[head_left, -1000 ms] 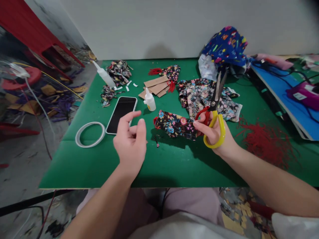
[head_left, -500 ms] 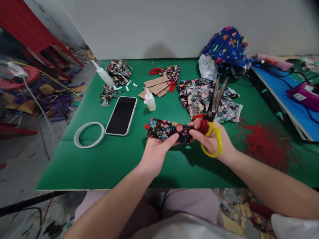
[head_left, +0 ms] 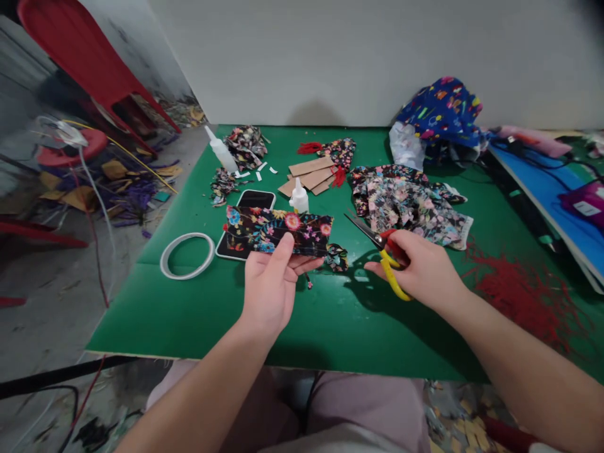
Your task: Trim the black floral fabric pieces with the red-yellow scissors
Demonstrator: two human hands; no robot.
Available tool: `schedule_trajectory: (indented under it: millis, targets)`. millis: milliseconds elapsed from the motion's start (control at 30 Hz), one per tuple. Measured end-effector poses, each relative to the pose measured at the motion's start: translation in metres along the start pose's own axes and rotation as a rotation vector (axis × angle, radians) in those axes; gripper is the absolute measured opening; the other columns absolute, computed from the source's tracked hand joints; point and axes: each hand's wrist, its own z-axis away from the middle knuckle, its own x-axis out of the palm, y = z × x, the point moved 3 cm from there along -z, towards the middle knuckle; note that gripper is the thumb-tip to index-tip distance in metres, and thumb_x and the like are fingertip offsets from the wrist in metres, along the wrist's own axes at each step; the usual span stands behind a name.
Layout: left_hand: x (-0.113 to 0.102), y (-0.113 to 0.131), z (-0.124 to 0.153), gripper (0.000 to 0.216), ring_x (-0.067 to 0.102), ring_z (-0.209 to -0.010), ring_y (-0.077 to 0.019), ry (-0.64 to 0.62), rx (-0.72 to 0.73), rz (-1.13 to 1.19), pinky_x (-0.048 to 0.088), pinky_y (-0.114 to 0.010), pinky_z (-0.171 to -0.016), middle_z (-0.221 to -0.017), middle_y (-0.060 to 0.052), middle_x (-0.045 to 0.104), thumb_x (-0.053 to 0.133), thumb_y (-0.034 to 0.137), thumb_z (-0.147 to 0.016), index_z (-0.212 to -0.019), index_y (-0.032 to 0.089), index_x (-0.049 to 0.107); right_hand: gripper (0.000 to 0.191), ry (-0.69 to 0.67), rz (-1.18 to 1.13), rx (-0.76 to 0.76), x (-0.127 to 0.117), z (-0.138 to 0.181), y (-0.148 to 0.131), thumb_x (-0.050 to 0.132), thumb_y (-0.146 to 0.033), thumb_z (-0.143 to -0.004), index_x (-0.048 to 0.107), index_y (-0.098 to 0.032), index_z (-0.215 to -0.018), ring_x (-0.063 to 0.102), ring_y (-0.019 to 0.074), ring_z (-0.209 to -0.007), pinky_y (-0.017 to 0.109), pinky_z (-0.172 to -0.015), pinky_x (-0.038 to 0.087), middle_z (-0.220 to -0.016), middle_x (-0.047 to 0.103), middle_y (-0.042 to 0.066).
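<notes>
A flat rectangular piece of black floral fabric (head_left: 255, 226) is pinched in my left hand (head_left: 268, 289), thumb on top and fingers beneath. In my right hand (head_left: 425, 264) is a pair of scissors (head_left: 391, 274) with red and yellow handles. The blades point up and left toward the fabric's right end, apart from it. A small floral scrap (head_left: 336, 258) is just below that end; whether it is attached I cannot tell. Behind the held fabric, a phone (head_left: 257, 199) is partly covered, and a small white glue bottle (head_left: 299, 200) stands close by.
A roll of white tape (head_left: 165, 263) lies at left. Brown card strips (head_left: 311, 167) and crumpled floral fabric (head_left: 401, 201) lie farther back. Red thread (head_left: 519, 286) is heaped at right, beside a blue board (head_left: 533, 182). A taller glue bottle (head_left: 221, 153) leans at back left.
My left hand has moved the fabric left, over the phone. My right hand has let go of the fabric and swung the scissors from pointing up to pointing left. The small scrap now shows.
</notes>
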Motion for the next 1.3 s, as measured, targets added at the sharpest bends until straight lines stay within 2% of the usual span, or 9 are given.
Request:
schedule_trajectory:
  millis: [167,333,433,567,867,967,1100,1200,1300]
  targets:
    - [-0.001,0.0,-0.001,0.013,0.07,-0.063,-0.0137,0.005,-0.001,0.002,0.06,-0.026,-0.06,-0.07,0.0,0.071,0.07,0.03,-0.075,-0.075,0.018,0.066,0.024,0.029,0.186,-0.079,-0.001,-0.002,0.014,0.06,-0.041,-0.08,0.06,-0.018,-0.088,0.062,0.0206,-0.077,0.029,-0.062,0.044,-0.083,0.065,0.007]
    - [-0.004,0.0,-0.002,0.016,0.069,-0.063,-0.0133,0.043,-0.005,0.004,0.06,-0.026,-0.059,-0.069,0.001,0.069,0.073,0.03,-0.072,-0.075,0.017,0.063,0.021,-0.167,0.156,-0.137,0.01,-0.003,0.025,0.059,-0.021,-0.074,0.058,-0.024,-0.095,0.065,0.0184,-0.07,0.027,-0.058,0.045,-0.082,0.07,0.002]
    - [-0.004,0.0,-0.002,0.019,0.068,-0.063,-0.0133,0.06,-0.002,-0.002,0.06,-0.026,-0.058,-0.069,0.001,0.069,0.074,0.031,-0.07,-0.075,0.017,0.062,0.029,-0.184,0.117,-0.081,0.012,-0.003,0.027,0.062,-0.025,-0.074,0.053,-0.025,-0.101,0.065,0.0175,-0.064,0.025,-0.053,0.044,-0.078,0.069,0.0]
    - [-0.003,0.0,-0.002,0.024,0.068,-0.063,-0.0138,0.075,-0.014,-0.026,0.06,-0.027,-0.057,-0.072,0.0,0.07,0.076,0.034,-0.066,-0.077,0.018,0.061,0.042,-0.082,0.078,-0.032,0.005,-0.006,0.023,0.061,-0.031,-0.076,0.049,-0.023,-0.116,0.063,0.0182,-0.064,0.026,-0.053,0.044,-0.076,0.066,0.002]
    - [-0.007,-0.002,-0.005,0.017,0.068,-0.063,-0.0144,0.064,0.081,-0.093,0.06,-0.029,-0.06,-0.071,0.0,0.068,0.072,0.033,-0.073,-0.078,0.017,0.066,0.058,-0.009,-0.061,-0.019,0.0,-0.007,0.014,0.066,-0.05,-0.072,0.053,-0.022,-0.121,0.061,0.0206,-0.079,0.032,-0.064,0.05,-0.102,0.063,0.01]
    - [-0.013,0.005,-0.003,0.012,0.069,-0.078,-0.0178,0.096,0.314,-0.355,0.06,-0.032,-0.071,-0.082,-0.002,0.072,0.067,0.031,-0.078,-0.081,0.02,0.071,0.055,-0.011,-0.087,0.037,0.003,-0.008,0.015,0.066,-0.049,-0.073,0.054,-0.022,-0.119,0.061,0.021,-0.08,0.032,-0.063,0.05,-0.097,0.064,0.009]
    - [-0.008,0.02,0.008,0.029,0.059,-0.112,-0.0234,-0.138,0.911,-0.92,0.048,-0.041,-0.098,-0.119,-0.004,0.065,0.06,0.022,-0.084,-0.111,0.028,0.067,0.051,0.003,-0.094,0.068,0.005,-0.008,0.017,0.065,-0.048,-0.074,0.055,-0.023,-0.117,0.061,0.0206,-0.079,0.031,-0.062,0.049,-0.095,0.064,0.007]
    - [-0.005,0.022,0.016,0.036,0.053,-0.117,-0.0229,-0.162,1.331,-1.16,0.047,-0.039,-0.096,-0.127,-0.003,0.059,0.058,0.011,-0.083,-0.111,0.032,0.066,0.05,0.007,-0.091,0.061,0.005,-0.009,0.017,0.064,-0.048,-0.074,0.056,-0.022,-0.116,0.061,0.0205,-0.077,0.032,-0.061,0.049,-0.092,0.065,0.007]
    - [-0.002,0.02,0.018,0.033,0.052,-0.112,-0.0216,-0.053,1.5,-1.25,0.05,-0.034,-0.09,-0.119,-0.003,0.057,0.07,0.011,-0.073,-0.1,0.03,0.07,0.05,0.001,-0.089,0.045,0.005,-0.008,0.017,0.064,-0.048,-0.075,0.056,-0.022,-0.116,0.061,0.0205,-0.077,0.032,-0.061,0.049,-0.093,0.065,0.008]
